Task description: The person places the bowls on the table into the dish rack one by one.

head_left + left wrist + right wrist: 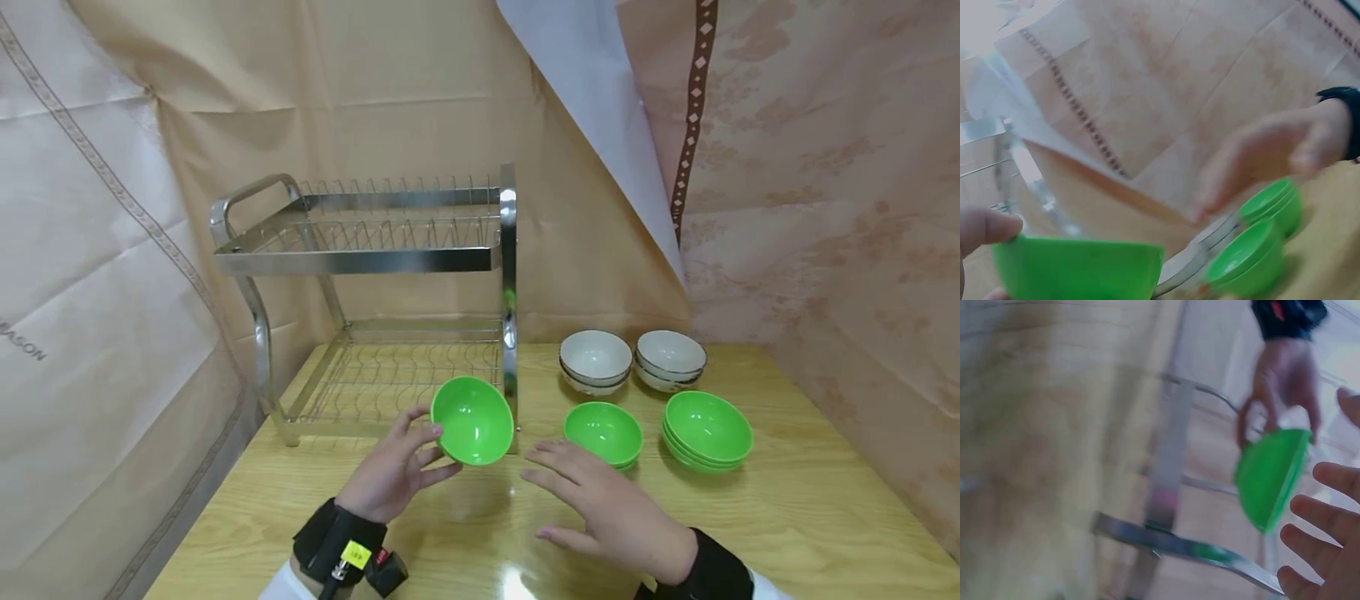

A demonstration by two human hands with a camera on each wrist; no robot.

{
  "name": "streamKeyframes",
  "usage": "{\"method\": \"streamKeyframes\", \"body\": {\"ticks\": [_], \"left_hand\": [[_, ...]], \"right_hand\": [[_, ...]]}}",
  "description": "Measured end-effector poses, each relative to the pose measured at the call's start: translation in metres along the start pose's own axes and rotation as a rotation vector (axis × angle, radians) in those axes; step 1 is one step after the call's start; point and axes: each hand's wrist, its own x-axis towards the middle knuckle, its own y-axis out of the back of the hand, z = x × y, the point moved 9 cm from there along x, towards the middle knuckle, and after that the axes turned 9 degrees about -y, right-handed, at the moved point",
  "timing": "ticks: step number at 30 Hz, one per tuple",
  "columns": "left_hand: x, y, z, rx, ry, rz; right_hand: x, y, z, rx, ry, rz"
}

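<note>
My left hand (397, 467) holds a green bowl (472, 419) by its rim, tilted and lifted just in front of the steel dish rack (360, 250). The same green bowl (1079, 269) fills the bottom of the left wrist view, and the green bowl (1269, 478) shows blurred in the right wrist view. My right hand (592, 492) hovers above the table with fingers spread and straight, holding nothing, just right of the bowl. Its fingers (1319, 528) show at the right edge of the right wrist view.
A green bowl stack (603, 433) and a taller green stack (707, 429) sit on the wooden table (810, 508). Behind them are two stacks of white bowls (596, 360) (670, 358). Draped cloth walls close in all sides.
</note>
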Motion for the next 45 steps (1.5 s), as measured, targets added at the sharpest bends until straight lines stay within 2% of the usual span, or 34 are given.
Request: {"method": "streamKeyframes", "body": {"ticks": [3, 6, 10, 14, 18, 23, 27, 29, 33, 35, 41, 45], "left_hand": [[0.010, 0.015, 0.014, 0.052, -0.047, 0.089], [0.024, 0.022, 0.021, 0.125, -0.069, 0.152], [0.051, 0.025, 0.021, 0.223, -0.060, 0.190], [0.079, 0.024, 0.019, 0.364, -0.047, 0.204], [0.107, 0.024, 0.020, 0.495, -0.047, 0.209], [0.139, 0.029, 0.022, 0.586, -0.033, 0.225], [0.160, 0.034, 0.017, 0.619, 0.018, 0.225], [0.168, 0.037, 0.016, 0.667, 0.028, 0.235], [0.187, 0.044, 0.014, 0.818, 0.012, 0.266], [0.196, 0.047, 0.013, 0.857, -0.003, 0.283], [0.213, 0.055, 0.010, 0.928, 0.010, 0.329], [0.219, 0.059, 0.006, 0.985, 0.034, 0.324]], "right_hand": [[0.003, -0.024, 0.000, 0.006, -0.014, -0.092], [0.008, -0.046, -0.003, 0.030, -0.030, -0.185], [0.017, -0.070, -0.007, 0.077, -0.046, -0.281], [0.027, -0.092, -0.008, 0.101, -0.052, -0.338], [0.039, -0.105, -0.010, 0.084, -0.026, -0.332], [0.048, -0.110, -0.014, 0.060, 0.009, -0.319], [0.051, -0.112, -0.014, 0.073, 0.005, -0.323], [0.053, -0.113, -0.014, 0.086, 0.007, -0.318], [0.055, -0.116, -0.013, 0.119, 0.004, -0.337], [0.056, -0.118, -0.012, 0.128, 0.003, -0.353], [0.060, -0.124, -0.013, 0.116, 0.022, -0.370], [0.063, -0.128, -0.013, 0.115, 0.033, -0.379]]}}
